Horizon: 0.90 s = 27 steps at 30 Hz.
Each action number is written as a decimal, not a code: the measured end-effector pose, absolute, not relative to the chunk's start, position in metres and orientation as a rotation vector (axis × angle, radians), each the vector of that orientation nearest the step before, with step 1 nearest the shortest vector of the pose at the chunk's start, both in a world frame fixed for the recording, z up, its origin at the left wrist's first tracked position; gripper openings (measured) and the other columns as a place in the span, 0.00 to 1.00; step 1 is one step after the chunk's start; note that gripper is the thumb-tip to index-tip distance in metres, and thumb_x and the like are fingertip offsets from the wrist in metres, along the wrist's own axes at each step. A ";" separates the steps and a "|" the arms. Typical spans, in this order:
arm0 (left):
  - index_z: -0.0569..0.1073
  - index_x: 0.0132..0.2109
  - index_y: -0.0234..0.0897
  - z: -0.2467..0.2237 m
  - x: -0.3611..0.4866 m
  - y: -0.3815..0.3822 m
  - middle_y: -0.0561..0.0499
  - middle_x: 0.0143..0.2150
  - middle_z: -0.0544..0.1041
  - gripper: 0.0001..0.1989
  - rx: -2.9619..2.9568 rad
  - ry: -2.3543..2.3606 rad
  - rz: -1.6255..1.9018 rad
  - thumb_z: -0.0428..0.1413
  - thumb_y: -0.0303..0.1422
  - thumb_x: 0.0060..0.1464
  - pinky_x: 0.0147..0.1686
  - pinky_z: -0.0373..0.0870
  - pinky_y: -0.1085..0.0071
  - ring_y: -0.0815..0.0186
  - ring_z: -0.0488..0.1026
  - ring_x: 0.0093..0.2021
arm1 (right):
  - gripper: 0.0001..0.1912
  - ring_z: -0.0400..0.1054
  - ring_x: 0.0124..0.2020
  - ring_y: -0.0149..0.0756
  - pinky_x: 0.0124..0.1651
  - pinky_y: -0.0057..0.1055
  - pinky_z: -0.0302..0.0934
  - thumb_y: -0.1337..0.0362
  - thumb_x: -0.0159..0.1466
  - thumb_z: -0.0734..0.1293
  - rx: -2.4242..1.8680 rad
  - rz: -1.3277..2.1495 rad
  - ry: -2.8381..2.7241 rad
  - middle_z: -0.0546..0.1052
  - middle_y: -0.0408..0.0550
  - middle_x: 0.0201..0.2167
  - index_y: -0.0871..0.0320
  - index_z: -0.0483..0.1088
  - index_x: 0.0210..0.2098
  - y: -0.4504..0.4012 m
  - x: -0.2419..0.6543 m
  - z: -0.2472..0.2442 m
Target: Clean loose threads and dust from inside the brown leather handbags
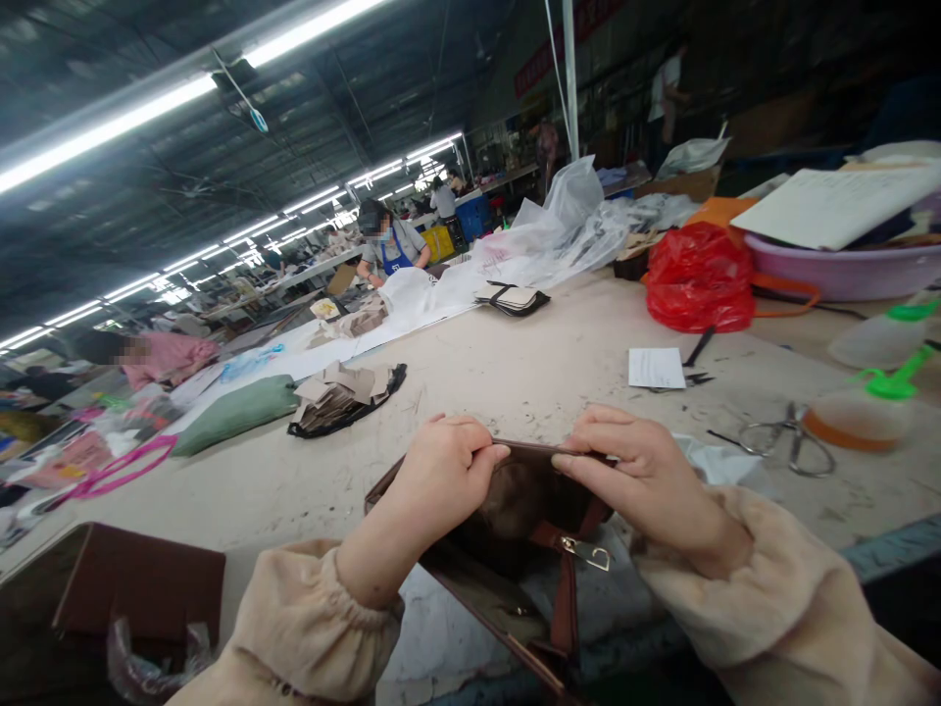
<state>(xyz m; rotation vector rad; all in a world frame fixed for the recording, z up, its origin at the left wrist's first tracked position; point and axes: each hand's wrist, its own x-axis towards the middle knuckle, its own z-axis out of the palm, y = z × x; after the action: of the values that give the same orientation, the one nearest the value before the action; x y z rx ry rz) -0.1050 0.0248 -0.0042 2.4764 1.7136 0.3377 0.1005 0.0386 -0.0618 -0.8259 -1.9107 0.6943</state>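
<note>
A brown bag (pixel 481 583), smooth and leather-like with a taupe lining, stands agape at the near edge of the pale, scuffed table (pixel 515 363); the left hand (pixel 437 480) pinches its far rim between thumb and curled fingers, and the right hand (pixel 639 471) grips the same rim just beside, its fingers likewise closed on the edge; a shiny gold-toned metal clasp (pixel 586 552) hangs on a strap below. To the right lie looped steel scissors (pixel 794 441), a translucent bottle (pixel 864 417) of amber liquid with a green nozzle, and a crinkled red plastic bag (pixel 698 279); the square white slip (pixel 657 368) carries faint lines, too small to read; the red banner (pixel 566 44) behind bears pale characters, illegible here.
</note>
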 end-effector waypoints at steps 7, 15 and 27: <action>0.69 0.24 0.35 -0.005 -0.105 0.024 0.51 0.28 0.74 0.15 2.496 1.748 0.346 0.52 0.34 0.58 0.38 0.63 0.70 0.67 0.70 0.33 | 0.10 0.61 0.28 0.31 0.31 0.29 0.54 0.67 0.61 0.63 -0.897 0.501 -1.967 0.65 0.44 0.24 0.59 0.69 0.24 0.034 0.098 -0.062; 0.70 0.24 0.35 -0.007 -0.105 0.023 0.51 0.25 0.73 0.15 2.527 1.772 0.361 0.51 0.35 0.58 0.35 0.62 0.69 0.67 0.68 0.31 | 0.07 0.65 0.37 0.36 0.39 0.32 0.58 0.63 0.61 0.63 -1.001 0.406 -2.154 0.71 0.47 0.34 0.55 0.72 0.37 0.025 0.097 -0.052; 0.70 0.24 0.36 -0.008 -0.104 0.021 0.51 0.26 0.73 0.16 2.523 1.778 0.368 0.51 0.36 0.58 0.36 0.61 0.69 0.66 0.68 0.31 | 0.12 0.63 0.32 0.33 0.36 0.30 0.55 0.61 0.65 0.64 -1.012 0.418 -2.063 0.69 0.44 0.26 0.56 0.74 0.26 0.031 0.083 -0.055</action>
<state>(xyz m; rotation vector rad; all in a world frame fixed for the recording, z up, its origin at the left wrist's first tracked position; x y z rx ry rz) -0.1039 0.0212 -0.0084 2.5235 1.7782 0.3675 0.0829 0.0314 -0.0553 -1.0122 -2.0633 0.4176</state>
